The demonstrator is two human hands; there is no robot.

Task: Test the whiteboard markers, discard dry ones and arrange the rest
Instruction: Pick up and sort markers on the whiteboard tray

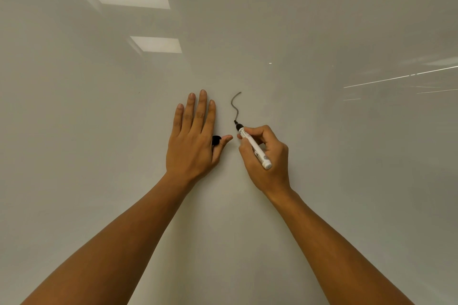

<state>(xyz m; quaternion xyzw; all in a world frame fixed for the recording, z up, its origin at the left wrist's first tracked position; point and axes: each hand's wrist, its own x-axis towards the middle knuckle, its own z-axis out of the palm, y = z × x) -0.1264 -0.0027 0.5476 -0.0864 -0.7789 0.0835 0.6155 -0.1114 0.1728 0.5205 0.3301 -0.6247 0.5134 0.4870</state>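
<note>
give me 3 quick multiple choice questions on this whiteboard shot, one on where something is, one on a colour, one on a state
1. Where is the marker cap?
A. on the marker's rear end
B. tucked between the left hand's thumb and palm
C. lying on a table

2. What colour is the line on the whiteboard?
A. red
B. green
C. dark grey-black

3. What is the marker doing?
A. capped and held away from the board
B. uncapped, tip against the board
C. lying loose

Answers:
1 B, the black cap sits by the left hand thumb.
2 C, the wavy line on the whiteboard is dark.
3 B, the right hand holds the marker at the line's end.
</note>
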